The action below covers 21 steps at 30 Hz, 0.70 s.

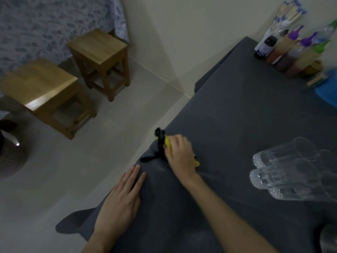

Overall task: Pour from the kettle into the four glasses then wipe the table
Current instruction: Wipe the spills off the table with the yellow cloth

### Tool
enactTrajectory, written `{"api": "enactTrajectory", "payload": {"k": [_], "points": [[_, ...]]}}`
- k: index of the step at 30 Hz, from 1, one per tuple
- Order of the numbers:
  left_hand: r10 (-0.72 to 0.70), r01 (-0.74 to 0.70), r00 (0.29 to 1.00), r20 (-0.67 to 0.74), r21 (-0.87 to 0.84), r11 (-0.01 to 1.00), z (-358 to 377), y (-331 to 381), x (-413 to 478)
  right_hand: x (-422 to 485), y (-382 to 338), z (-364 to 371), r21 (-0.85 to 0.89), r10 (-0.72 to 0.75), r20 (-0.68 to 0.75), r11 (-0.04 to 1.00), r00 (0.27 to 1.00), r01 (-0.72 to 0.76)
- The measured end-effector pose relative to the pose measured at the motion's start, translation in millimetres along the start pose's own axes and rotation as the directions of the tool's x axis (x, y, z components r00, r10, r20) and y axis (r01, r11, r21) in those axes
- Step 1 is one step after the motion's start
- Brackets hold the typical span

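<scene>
My right hand [179, 154] presses a yellow and black cloth [164, 143] against the left edge of the table, which is covered in dark grey fabric [237, 114]. My left hand [121, 198] lies flat on the fabric near the front left edge, fingers apart, holding nothing. Several clear glasses [284, 168] stand grouped at the right of the table, blurred. A pale streak on the fabric runs right from the cloth. The kettle may be the grey shape at the bottom right corner [328, 240]; I cannot tell.
Bottles with purple and green caps [295, 50] and a holder of chopsticks [288, 13] stand at the far right corner. A blue container [328, 92] sits at the right edge. Two wooden stools [98, 57] stand on the pale floor to the left.
</scene>
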<state>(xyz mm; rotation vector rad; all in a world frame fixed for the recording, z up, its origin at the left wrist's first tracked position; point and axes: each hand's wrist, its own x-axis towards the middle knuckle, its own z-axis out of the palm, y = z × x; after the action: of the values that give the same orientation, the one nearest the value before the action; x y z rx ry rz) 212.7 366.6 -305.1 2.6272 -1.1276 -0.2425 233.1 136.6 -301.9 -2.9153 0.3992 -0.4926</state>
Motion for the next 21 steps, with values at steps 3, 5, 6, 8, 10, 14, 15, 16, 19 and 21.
{"api": "enactTrajectory", "payload": {"k": [3, 5, 6, 8, 10, 14, 15, 16, 19, 21], "points": [[0.008, -0.008, 1.000, 0.015, 0.003, 1.000, 0, -1, 1, -47, -15, -17, 0.100, -0.195, 0.037, 0.977, 0.980, 0.190], [0.020, -0.020, 1.000, 0.003, -0.008, 1.000, 0, -1, 1, -84, -10, -31, 0.149, -0.275, 0.072, 0.954, 0.959, 0.262], [0.022, -0.022, 1.000, -0.005, -0.013, 1.000, 0, -1, 0, -103, -2, -38, 0.161, -0.295, 0.088, 0.947, 0.951, 0.279], [0.025, -0.025, 1.000, -0.019, -0.024, 0.999, -1, 0, 0, -137, 24, -51, 0.153, -0.307, 0.098, 0.945, 0.947, 0.291], [0.026, -0.027, 0.999, -0.029, -0.030, 0.999, -1, 1, 0, -162, 56, -65, 0.110, -0.282, 0.086, 0.956, 0.956, 0.272], [0.024, -0.025, 0.999, -0.040, -0.033, 0.999, 0, 2, 1, -172, 110, -86, 0.016, -0.165, 0.054, 0.986, 0.985, 0.164], [0.022, -0.024, 0.999, -0.045, -0.037, 0.999, 0, 3, 1, -168, 118, -88, 0.000, -0.140, 0.056, 0.990, 0.989, 0.140], [0.021, -0.023, 0.999, -0.050, -0.040, 0.999, -1, 3, 1, -161, 125, -88, -0.011, -0.116, 0.060, 0.993, 0.991, 0.117], [0.023, -0.026, 0.998, -0.055, -0.049, 0.998, -1, 3, 1, -134, 136, -81, -0.030, -0.036, 0.037, 0.999, 0.999, 0.037], [0.027, -0.030, 0.998, -0.057, -0.052, 0.998, -1, 2, 1, -113, 140, -74, -0.030, 0.044, 0.038, 0.999, 0.998, -0.043]]}}
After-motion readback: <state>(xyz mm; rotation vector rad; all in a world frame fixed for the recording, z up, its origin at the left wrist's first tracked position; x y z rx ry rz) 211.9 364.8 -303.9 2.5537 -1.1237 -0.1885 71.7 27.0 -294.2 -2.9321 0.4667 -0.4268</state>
